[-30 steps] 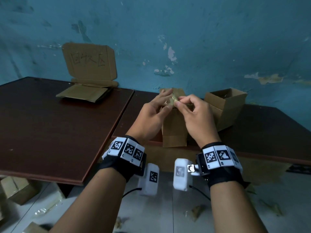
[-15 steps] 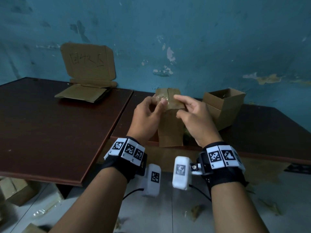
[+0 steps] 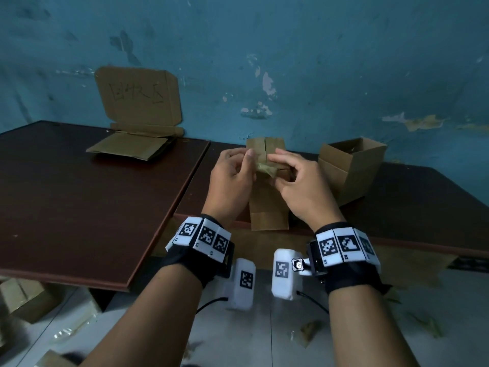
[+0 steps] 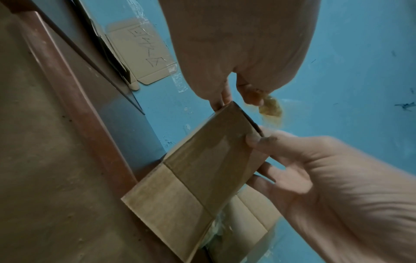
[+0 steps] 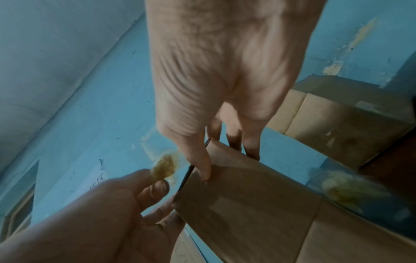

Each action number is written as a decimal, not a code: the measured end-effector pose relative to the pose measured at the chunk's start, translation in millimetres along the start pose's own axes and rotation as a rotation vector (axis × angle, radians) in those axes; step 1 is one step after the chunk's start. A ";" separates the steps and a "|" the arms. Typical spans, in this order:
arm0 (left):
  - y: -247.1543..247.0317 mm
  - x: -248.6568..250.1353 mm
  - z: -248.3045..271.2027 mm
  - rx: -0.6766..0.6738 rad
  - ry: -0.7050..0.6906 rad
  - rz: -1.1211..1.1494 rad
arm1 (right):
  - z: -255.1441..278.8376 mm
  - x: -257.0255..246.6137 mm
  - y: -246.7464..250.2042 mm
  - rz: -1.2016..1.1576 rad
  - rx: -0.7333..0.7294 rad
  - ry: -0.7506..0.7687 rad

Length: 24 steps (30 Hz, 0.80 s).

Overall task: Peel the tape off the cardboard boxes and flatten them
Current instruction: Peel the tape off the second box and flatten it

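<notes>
The small cardboard box [image 3: 267, 205] stands upright on the front edge of the desk [image 3: 79, 197]. The right hand [image 3: 304, 186] has its grip closed on the top of this box. Just left of the box top, the left hand [image 3: 232, 178] pinches a crumpled piece of tape [image 3: 264, 168]. An open box [image 3: 352, 168] stands right of it.

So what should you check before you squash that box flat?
1. Tape wad pinched by the left hand: ok.
2. Tape fully off the box: cannot tell.
3. Right hand grips the box's top edge: ok.
4. Box already flat: not ok, it stands upright on the table.
5. Bottom flaps free of tape: cannot tell, hidden.
6. Flattened cardboard pile out of the way: ok.
</notes>
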<state>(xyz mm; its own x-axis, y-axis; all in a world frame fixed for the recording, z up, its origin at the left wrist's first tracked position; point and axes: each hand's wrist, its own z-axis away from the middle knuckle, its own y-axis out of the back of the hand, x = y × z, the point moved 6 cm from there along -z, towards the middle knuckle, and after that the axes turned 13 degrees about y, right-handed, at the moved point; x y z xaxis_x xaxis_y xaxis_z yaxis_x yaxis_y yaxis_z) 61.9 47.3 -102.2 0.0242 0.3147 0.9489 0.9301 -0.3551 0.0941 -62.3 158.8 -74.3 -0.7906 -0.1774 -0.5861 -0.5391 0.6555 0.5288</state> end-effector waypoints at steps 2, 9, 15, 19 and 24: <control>-0.8 -0.9 -1.6 -0.018 0.018 0.013 | -0.1 -2.1 1.7 -0.068 0.027 0.010; -5.8 9.1 7.5 -0.166 -0.001 0.048 | 4.4 -18.9 11.2 -0.266 0.078 0.093; -8.5 15.1 15.5 -0.217 0.091 0.180 | -0.6 -2.3 9.7 -0.191 0.176 0.014; -8.2 16.2 10.5 -0.249 0.036 0.104 | 3.4 11.0 20.6 -0.212 0.373 -0.066; -15.0 10.7 15.4 -0.259 -0.143 -0.218 | 11.4 29.8 38.4 -0.117 0.525 -0.230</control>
<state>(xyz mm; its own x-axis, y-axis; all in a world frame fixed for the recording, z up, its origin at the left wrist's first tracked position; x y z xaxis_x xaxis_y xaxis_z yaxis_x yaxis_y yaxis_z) 53.9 69.5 -98.2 -0.0962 0.5205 0.8484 0.7956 -0.4720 0.3798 -103.2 187.0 -78.5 -0.6195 -0.1450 -0.7715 -0.3568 0.9274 0.1122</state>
